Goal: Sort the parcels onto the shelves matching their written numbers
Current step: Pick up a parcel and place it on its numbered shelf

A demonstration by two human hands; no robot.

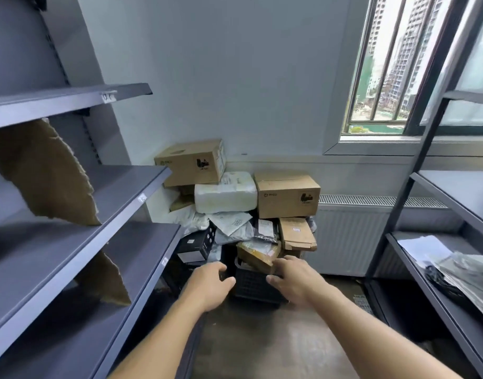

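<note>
Parcels [225, 193] piled; cardboard box [287, 196] logo blurred; shelf tags [109, 96] illegible.

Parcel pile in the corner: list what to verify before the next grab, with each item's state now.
1. Hands free: left hand and right hand reach toward the black crate, holding no parcel: ok.
2. Number on the brown parcel nearest the right hand readable: cannot tell.
3. Shelf label readable: cannot tell, blurred.
4. Stack steady: top cardboard box rests on a soft white parcel: probably not ok.
5. Room on the left shelf: bare surface beside torn cardboard: ok.
</note>
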